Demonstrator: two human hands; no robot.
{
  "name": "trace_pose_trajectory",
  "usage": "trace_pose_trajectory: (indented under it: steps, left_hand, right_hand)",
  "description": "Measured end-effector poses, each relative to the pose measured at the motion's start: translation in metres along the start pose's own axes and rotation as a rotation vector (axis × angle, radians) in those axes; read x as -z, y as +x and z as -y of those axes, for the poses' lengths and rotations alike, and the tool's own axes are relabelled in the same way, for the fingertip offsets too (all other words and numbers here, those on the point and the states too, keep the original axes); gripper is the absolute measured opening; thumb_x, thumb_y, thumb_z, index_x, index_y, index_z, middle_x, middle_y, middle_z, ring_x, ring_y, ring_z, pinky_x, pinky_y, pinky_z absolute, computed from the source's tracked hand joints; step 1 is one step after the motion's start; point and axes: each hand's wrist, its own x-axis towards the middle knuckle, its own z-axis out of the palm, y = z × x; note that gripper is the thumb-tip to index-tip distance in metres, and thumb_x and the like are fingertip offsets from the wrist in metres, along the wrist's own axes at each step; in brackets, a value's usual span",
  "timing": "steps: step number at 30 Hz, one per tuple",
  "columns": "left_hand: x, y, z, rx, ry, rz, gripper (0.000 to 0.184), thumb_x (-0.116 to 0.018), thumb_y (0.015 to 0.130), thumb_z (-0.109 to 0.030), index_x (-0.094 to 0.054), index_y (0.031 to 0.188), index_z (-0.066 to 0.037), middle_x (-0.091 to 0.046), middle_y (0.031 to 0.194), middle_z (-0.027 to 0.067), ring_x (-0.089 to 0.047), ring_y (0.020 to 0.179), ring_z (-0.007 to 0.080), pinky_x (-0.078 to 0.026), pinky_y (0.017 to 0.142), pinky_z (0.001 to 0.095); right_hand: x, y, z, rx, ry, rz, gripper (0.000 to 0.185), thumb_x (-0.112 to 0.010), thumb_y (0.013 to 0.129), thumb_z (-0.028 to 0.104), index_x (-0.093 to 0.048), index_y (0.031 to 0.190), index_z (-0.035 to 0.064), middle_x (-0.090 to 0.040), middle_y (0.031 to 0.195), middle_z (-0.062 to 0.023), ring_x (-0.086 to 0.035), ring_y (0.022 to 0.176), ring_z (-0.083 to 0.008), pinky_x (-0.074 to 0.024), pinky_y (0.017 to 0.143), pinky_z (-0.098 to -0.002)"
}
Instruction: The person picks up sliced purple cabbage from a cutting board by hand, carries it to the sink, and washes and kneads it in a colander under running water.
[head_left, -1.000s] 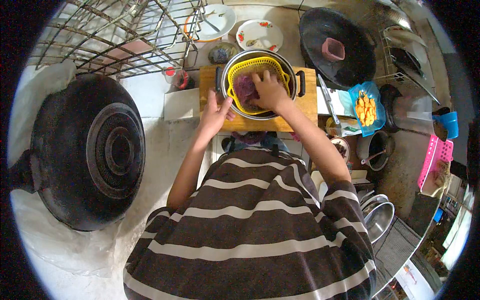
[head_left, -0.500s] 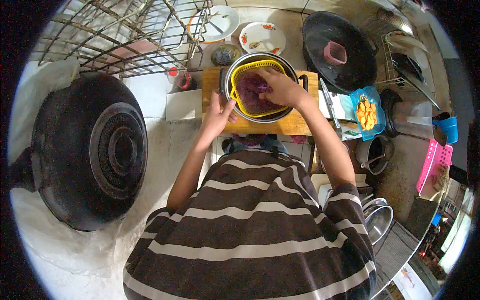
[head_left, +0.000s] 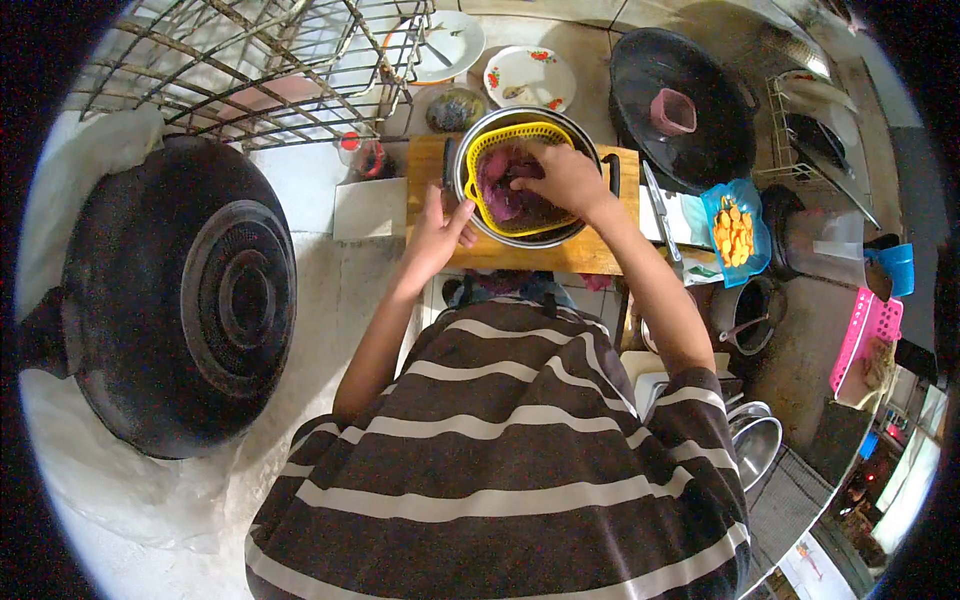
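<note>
A steel pot (head_left: 586, 229) with black handles stands on a wooden board (head_left: 424, 150). Inside it sits a yellow basket (head_left: 475, 165) with purple pieces (head_left: 505, 190) in it. My right hand (head_left: 562, 182) reaches in from the right, its fingers bent among the purple pieces; its fingertips are partly hidden, and what they grip, if anything, cannot be made out. My left hand (head_left: 440, 235) is at the left side of the pot, fingers apart, close to the rim, with nothing in it.
Right of the board lie a knife (head_left: 662, 212) and a blue tray (head_left: 764, 232) of orange slices. Behind are a dark wok (head_left: 690, 100), a floral plate (head_left: 530, 78) and a wire rack (head_left: 260, 60). A large black pan (head_left: 140, 320) is at left.
My right hand has shifted slightly right within the basket, its fingers now more bent. The purple pieces have been moved about. My left hand stays beside the pot.
</note>
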Motion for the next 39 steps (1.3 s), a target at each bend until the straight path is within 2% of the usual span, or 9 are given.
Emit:
trace_pose_trajectory:
  steps: [5,12,15,18,21,22,29,32,39]
  left_hand:
    - [0.001,0.0,0.002,0.008,0.003,0.009,0.041,-0.056,0.095,-0.027,-0.033,0.124,-0.008,-0.057,0.105,0.0115,-0.062,0.063,0.0155,-0.051,0.053,0.0264]
    - [-0.001,0.001,-0.004,-0.005,0.014,-0.011,0.038,-0.054,0.096,-0.018,-0.03,0.122,-0.003,-0.059,0.092,0.0117,-0.063,0.059,0.0155,-0.051,0.05,0.0263]
    - [0.0,0.003,0.001,0.01,0.01,-0.002,0.039,-0.054,0.096,-0.018,-0.029,0.122,-0.003,-0.059,0.092,0.0114,-0.062,0.06,0.0154,-0.051,0.05,0.0263]
    - [-0.001,0.002,-0.001,0.017,0.002,-0.004,0.037,-0.053,0.096,-0.018,-0.03,0.121,-0.004,-0.058,0.091,0.0109,-0.062,0.06,0.0154,-0.052,0.05,0.0264]
    - [0.0,0.0,-0.004,0.018,0.016,-0.006,0.035,-0.053,0.096,-0.018,-0.031,0.12,-0.005,-0.057,0.089,0.0105,-0.062,0.06,0.0157,-0.052,0.05,0.0265]
    - [0.0,0.0,-0.004,0.021,0.014,-0.006,0.034,-0.053,0.096,-0.018,-0.032,0.119,-0.005,-0.057,0.089,0.0105,-0.062,0.06,0.0158,-0.051,0.05,0.0266]
    - [0.002,0.0,0.001,0.02,0.009,0.016,0.038,-0.056,0.095,-0.028,-0.036,0.116,-0.004,-0.057,0.097,0.011,-0.062,0.064,0.0158,-0.052,0.053,0.027]
    - [0.001,0.002,0.002,0.011,0.003,-0.005,0.037,-0.053,0.096,-0.017,-0.031,0.122,-0.005,-0.059,0.091,0.0116,-0.063,0.059,0.0165,-0.052,0.05,0.0276]
    - [0.001,0.001,0.002,-0.007,0.001,-0.006,0.04,-0.054,0.096,-0.017,-0.03,0.125,-0.005,-0.059,0.089,0.0105,-0.063,0.059,0.0165,-0.052,0.05,0.0273]
  right_hand:
    - [0.013,-0.001,-0.014,0.291,0.228,0.062,0.06,-0.069,0.076,0.018,-0.046,0.131,0.0082,-0.054,0.124,-0.0225,-0.051,0.117,-0.0376,-0.0418,0.098,-0.0426]
    - [-0.053,0.0,-0.017,0.187,-0.35,-0.108,0.068,-0.054,0.076,-0.002,-0.035,0.139,0.0147,-0.038,0.139,-0.0238,-0.054,0.111,-0.0427,-0.0485,0.092,-0.0437]
    - [-0.044,-0.003,-0.004,0.125,-0.199,0.023,0.082,-0.064,0.067,-0.004,-0.031,0.14,0.0122,-0.039,0.134,-0.0276,-0.046,0.121,-0.0405,-0.0444,0.097,-0.0432]
    - [-0.024,0.005,0.003,-0.026,0.094,0.214,0.078,-0.064,0.067,-0.003,-0.035,0.138,0.0117,-0.052,0.12,-0.0283,-0.05,0.115,-0.0407,-0.045,0.095,-0.0429]
    - [-0.039,0.007,-0.022,0.301,0.108,-0.211,0.057,-0.055,0.074,0.0,-0.047,0.13,0.0103,-0.064,0.098,-0.0255,-0.06,0.095,-0.0425,-0.048,0.089,-0.0474]
    - [-0.012,-0.001,-0.003,0.163,0.088,-0.102,0.049,-0.054,0.076,0.002,-0.053,0.124,0.0098,-0.065,0.101,-0.0226,-0.061,0.095,-0.0399,-0.0484,0.088,-0.0467]
    - [0.01,0.0,-0.014,0.253,0.21,-0.128,0.041,-0.055,0.08,0.008,-0.057,0.121,0.0095,-0.064,0.106,-0.0203,-0.06,0.1,-0.0379,-0.0467,0.09,-0.0458]
    - [0.017,-0.01,-0.009,0.278,0.135,-0.124,0.041,-0.055,0.08,0.007,-0.056,0.121,0.0083,-0.06,0.114,-0.0209,-0.059,0.102,-0.0394,-0.0465,0.091,-0.0455]
    - [0.009,-0.02,-0.011,0.128,0.034,-0.02,0.052,-0.053,0.077,-0.003,-0.048,0.129,0.0071,-0.054,0.122,-0.0245,-0.053,0.112,-0.0397,-0.0428,0.097,-0.0438]
